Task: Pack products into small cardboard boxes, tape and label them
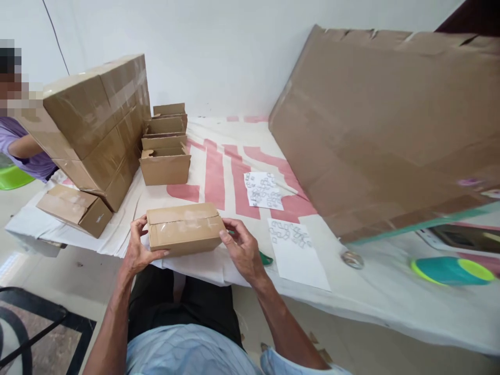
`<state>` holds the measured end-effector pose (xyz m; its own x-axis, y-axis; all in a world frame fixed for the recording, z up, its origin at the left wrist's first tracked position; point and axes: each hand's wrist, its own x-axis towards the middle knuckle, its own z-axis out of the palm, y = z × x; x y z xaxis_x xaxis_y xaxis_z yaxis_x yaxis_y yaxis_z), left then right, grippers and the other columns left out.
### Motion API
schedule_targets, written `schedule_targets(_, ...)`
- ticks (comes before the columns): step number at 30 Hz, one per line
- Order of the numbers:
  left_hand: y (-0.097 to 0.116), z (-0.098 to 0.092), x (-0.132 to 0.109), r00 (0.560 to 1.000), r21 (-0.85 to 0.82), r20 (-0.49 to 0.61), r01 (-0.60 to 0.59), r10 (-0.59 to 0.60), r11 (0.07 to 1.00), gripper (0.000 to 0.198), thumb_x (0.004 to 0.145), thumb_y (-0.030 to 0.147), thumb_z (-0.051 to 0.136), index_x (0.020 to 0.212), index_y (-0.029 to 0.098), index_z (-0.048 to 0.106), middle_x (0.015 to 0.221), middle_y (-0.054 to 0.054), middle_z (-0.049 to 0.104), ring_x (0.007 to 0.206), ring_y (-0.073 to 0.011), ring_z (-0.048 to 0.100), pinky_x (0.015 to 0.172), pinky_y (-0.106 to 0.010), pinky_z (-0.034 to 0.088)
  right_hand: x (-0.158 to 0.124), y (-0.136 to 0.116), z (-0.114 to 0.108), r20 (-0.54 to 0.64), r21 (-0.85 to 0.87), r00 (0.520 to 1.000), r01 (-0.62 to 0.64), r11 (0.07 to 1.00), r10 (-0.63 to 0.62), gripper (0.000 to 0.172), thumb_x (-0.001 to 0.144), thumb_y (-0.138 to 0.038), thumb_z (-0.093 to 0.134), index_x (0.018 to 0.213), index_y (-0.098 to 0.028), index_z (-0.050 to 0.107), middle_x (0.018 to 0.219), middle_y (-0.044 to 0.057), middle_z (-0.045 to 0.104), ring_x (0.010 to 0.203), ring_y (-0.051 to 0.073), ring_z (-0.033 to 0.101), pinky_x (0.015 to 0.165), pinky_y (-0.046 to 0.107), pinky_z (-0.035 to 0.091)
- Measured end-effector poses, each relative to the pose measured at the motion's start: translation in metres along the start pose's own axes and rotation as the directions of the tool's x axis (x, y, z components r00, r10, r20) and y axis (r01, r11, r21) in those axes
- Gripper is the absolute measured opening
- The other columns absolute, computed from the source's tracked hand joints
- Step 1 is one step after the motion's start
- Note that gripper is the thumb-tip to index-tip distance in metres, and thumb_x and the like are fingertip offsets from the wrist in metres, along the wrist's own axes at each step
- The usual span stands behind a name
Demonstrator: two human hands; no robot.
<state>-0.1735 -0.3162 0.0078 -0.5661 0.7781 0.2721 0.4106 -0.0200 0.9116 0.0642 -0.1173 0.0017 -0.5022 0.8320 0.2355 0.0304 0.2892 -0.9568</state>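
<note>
A closed brown cardboard box (pixel 185 229), with clear tape on its top and front, is held at the table's front edge. My left hand (pixel 139 245) grips its left end, thumb along the lower front. Around the right end closes my right hand (pixel 242 247), its thumb on the near corner and its other fingers behind. A green object (pixel 266 258), partly hidden, lies just beyond my right wrist. To the right is a white paper sheet (pixel 297 255) with rows of small drawn or written marks, and a smaller marked sheet (pixel 263 190) lies behind it.
Stacked taped cartons (pixel 97 120) rise at the left, with a small closed box (pixel 76 208) before them. Several open-topped boxes (pixel 164 169) line up beside the stack. A large cardboard panel (pixel 390 130) leans at right, near a tape roll (pixel 352 259) and a teal-and-lime object (pixel 451 271). Another person (pixel 29 146) is far left.
</note>
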Motion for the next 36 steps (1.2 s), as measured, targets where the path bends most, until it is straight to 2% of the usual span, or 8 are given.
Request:
schedule_targets(7,0.006,-0.006,-0.003,0.998,-0.024,0.061,0.011,-0.009,1.0,0.084,0.061,0.041,0.101,0.119,0.028,0.043,0.165,-0.02,0.041,0.153,-0.0389,0.041,0.113,-0.054,0.043,-0.007,-0.002,0.001,0.029,-0.126,0.997,0.068,0.99,-0.065,0.041,0.095,-0.053,0.065,0.122,-0.022,0.063,0.123,0.013,0.071,0.113,0.029,0.068,0.096,0.046,0.059)
schedule_targets(12,0.009,-0.006,-0.004,0.999,-0.041,0.054,0.007,-0.004,0.999,0.083,0.061,0.041,0.1,0.124,0.028,0.047,0.164,-0.02,0.043,0.154,-0.0394,0.041,0.115,-0.055,0.043,-0.011,-0.001,0.0,0.027,-0.162,0.997,0.082,0.983,-0.079,0.04,0.096,-0.052,0.065,0.123,-0.023,0.062,0.122,0.013,0.071,0.111,0.028,0.069,0.095,0.046,0.059)
schedule_targets(20,0.011,-0.011,-0.005,0.994,-0.046,0.08,-0.069,0.072,0.997,0.08,0.067,0.034,0.096,0.129,0.03,0.046,0.165,-0.019,0.044,0.152,-0.0379,0.045,0.114,-0.051,0.046,-0.017,0.001,0.002,0.01,-0.202,0.994,0.113,0.973,-0.113,0.039,0.096,-0.05,0.065,0.124,-0.023,0.061,0.12,0.011,0.07,0.108,0.029,0.068,0.092,0.045,0.06)
schedule_targets(26,0.009,-0.02,-0.006,0.995,0.009,0.101,-0.019,0.018,1.0,0.074,0.065,0.032,0.096,0.126,0.027,0.055,0.163,-0.018,0.045,0.15,-0.0392,0.046,0.111,-0.048,0.049,-0.02,-0.003,0.008,0.027,-0.231,0.985,0.172,0.958,-0.171,0.036,0.098,-0.046,0.063,0.127,-0.024,0.06,0.122,0.011,0.067,0.11,0.027,0.067,0.091,0.044,0.06)
schedule_targets(29,0.008,-0.027,-0.005,0.99,-0.03,0.136,0.029,-0.024,0.999,0.068,0.068,0.038,0.095,0.126,0.028,0.06,0.163,-0.016,0.046,0.151,-0.0394,0.046,0.112,-0.048,0.05,-0.02,-0.003,0.012,0.026,-0.244,0.981,0.194,0.95,-0.194,0.036,0.099,-0.045,0.062,0.128,-0.025,0.06,0.122,0.012,0.067,0.109,0.027,0.067,0.091,0.045,0.06)
schedule_targets(33,0.007,-0.031,0.0,0.986,-0.158,0.161,0.059,-0.034,0.986,0.05,0.079,0.054,0.086,0.118,0.027,0.067,0.16,-0.013,0.049,0.147,-0.0377,0.049,0.114,-0.048,0.048,-0.02,-0.003,0.013,0.042,-0.256,0.979,0.205,0.944,-0.201,0.037,0.1,-0.045,0.063,0.13,-0.024,0.059,0.123,0.012,0.066,0.108,0.027,0.067,0.091,0.045,0.06)
schedule_targets(36,0.007,-0.03,0.005,0.99,-0.207,0.131,0.078,-0.052,0.975,0.043,0.079,0.052,0.088,0.106,0.025,0.068,0.151,-0.012,0.054,0.141,-0.0355,0.054,0.113,-0.047,0.049,-0.017,0.001,0.005,0.081,-0.251,0.975,0.219,0.943,-0.205,0.036,0.101,-0.046,0.061,0.13,-0.024,0.06,0.125,0.012,0.067,0.111,0.028,0.067,0.093,0.045,0.06)
